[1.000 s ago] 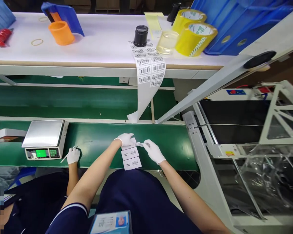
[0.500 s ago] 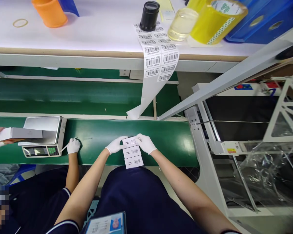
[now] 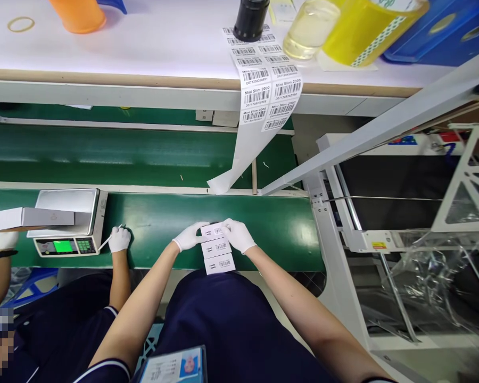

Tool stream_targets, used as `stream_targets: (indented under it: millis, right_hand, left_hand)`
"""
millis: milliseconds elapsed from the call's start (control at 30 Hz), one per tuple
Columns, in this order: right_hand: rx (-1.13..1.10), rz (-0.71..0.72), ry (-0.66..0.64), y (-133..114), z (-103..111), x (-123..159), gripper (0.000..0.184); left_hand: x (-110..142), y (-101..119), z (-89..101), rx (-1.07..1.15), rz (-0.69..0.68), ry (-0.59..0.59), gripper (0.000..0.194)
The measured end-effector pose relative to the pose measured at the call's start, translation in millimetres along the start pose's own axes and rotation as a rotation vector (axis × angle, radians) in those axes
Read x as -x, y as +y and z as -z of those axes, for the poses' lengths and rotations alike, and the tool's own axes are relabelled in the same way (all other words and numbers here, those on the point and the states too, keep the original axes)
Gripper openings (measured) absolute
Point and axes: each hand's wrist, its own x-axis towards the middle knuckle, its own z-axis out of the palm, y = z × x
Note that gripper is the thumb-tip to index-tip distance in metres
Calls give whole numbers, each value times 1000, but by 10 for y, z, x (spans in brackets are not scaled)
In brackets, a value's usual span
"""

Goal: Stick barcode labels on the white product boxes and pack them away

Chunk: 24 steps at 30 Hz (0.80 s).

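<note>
The left hand and right hand are gripping the top barcoded box in their fingers, above two more barcoded boxes already lying on the green conveyor belt.

A white workbench surface with a wood-toned edge runs across 12 o'clock, a blue plastic crate sitting on it at 1 o'clock. Two green conveyor belts cross the middle and 9 o'clock. At 3 o'clock stands a white metal machine frame, with clear plastic sheeting at 4 o'clock. Dark floor tiles show near 5 o'clock, and a blue stool near 8 o'clock.
</note>
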Motion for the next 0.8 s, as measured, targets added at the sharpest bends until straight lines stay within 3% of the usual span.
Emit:
stream_targets:
  millis: [300,433,500,567,667,800]
  right_hand:
    - [265,-36,-12,-176,-38,18,25]
    - [419,-159,-40,-278,50,39,23]
    - [463,-220,4,-320,113,1,32]
    - [500,-170,84,-380,119,-84,40]
    - [526,29,161,-485,-41,-257,43]
    - [411,186,54,-409,-279,-423,41]
  left_hand:
    - [7,21,4,30,21,-3,67]
    - [-16,32,21,65,52,-34,74]
    - [-31,31,28,72,67,-47,77]
    - [-45,24,31,87,86,-57,78]
    - [-68,10,36,112,90,-73,79]
    - [-83,-6,70,114,84,-84,77]
